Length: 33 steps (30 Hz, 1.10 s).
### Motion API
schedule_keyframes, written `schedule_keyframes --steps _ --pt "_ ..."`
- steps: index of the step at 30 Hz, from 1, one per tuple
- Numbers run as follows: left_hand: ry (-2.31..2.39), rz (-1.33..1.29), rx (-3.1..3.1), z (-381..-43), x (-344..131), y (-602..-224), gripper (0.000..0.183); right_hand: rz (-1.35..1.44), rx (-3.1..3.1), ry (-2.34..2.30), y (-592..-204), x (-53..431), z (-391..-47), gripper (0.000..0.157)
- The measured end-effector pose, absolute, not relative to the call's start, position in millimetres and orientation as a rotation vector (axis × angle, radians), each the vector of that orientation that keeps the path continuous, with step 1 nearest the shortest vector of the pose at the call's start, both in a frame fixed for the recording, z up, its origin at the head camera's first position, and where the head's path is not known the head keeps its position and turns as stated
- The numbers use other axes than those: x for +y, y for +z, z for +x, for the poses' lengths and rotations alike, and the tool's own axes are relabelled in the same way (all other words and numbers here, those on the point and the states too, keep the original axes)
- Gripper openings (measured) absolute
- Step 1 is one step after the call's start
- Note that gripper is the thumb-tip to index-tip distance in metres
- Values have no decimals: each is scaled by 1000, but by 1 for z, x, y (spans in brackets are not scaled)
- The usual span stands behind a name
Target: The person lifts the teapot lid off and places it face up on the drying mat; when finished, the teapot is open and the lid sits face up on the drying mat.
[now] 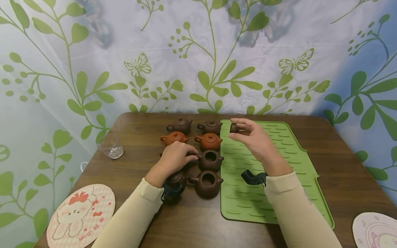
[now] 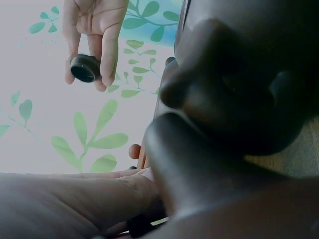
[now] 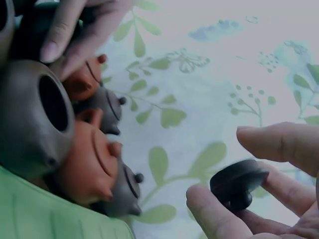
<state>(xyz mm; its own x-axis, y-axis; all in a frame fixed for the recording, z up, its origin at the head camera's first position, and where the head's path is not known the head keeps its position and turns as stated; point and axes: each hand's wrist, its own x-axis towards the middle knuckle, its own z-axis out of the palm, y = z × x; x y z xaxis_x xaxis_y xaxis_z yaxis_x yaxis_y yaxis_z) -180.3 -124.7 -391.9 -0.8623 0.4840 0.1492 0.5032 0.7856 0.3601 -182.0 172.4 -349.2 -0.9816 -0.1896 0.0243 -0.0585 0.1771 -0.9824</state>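
Right hand [image 1: 255, 139] grips one small dark lid [image 1: 234, 128] above one green mat [image 1: 240, 201]; left hand [image 1: 177, 155] pinches a handle, one of two lidless dark teapots [image 1: 207, 165] adjoining mat's left edge; two orange teapots [image 1: 209, 142], one glass [image 1: 113, 147], also left. Wood-grain table [image 1: 186, 222] beneath; leaf-print backdrop [image 1: 190, 74] behind mat.

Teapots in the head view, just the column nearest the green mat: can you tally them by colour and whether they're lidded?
Lidded dark brown teapot: 1
Lidded orange teapot: 1
Lidless dark brown teapots: 2
Total: 4
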Motion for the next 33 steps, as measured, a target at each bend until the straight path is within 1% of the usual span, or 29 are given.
schedule_keyframes --steps 3,8,11,16,24,27,33 --pt "-616 -809 -2922 -180 -124 -392 13 -251 2283 -2061 -347 183 -183 56" --pt "-622 -813 -2913 -181 -124 -392 14 -178 2376 -2098 -340 203 -181 53" --pt "-616 -814 -2911 -181 -124 -392 14 -91 2464 -2015 -336 217 -179 53" --pt "-603 -810 -2915 -180 -124 -392 14 37 2570 -1814 -333 233 -178 58" --pt "-616 -809 -2918 -180 -124 -392 14 78 2594 -1619 -341 262 -184 66" --pt "-620 -811 -2921 -180 -124 -392 14 50 2616 -1546 -344 272 -184 66" --pt "-606 -808 -2926 -180 -124 -392 15 19 2609 -1451 -346 283 -185 58"
